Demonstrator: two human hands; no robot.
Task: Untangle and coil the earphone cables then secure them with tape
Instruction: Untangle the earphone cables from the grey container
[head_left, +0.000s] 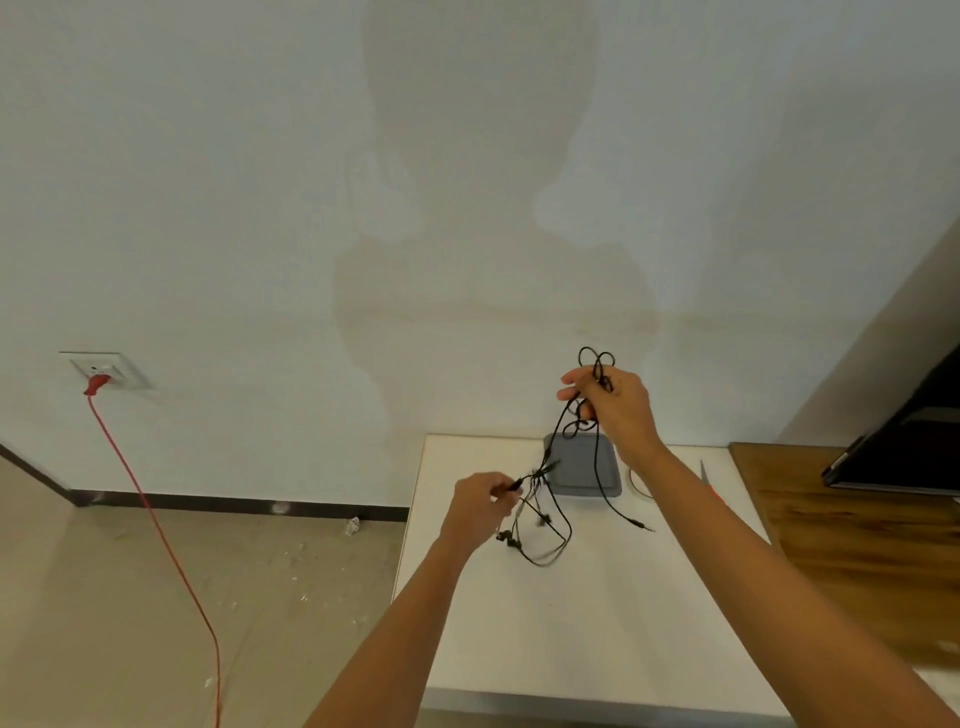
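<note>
Both hands, left hand (480, 506) and right hand (613, 402), apparently pinch tangled earphone cables (558, 499).

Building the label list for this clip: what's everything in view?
earphone cables: 1 tangle, black, strung between both grips above the table
tray: 1, grey, table's far edge
tape roll: 1, pale, right of tray, partly behind right forearm
scissors: 1, red handle, right of tape roll
table: 1, white, centre
cord: 1, red, from socket down to floor
socket: 1, white, left wall
dark panel: 1, black, right edge, on wooden surface
left grip: 1, low, pinches the cables
right grip: 1, raised, holds cable loops
</note>
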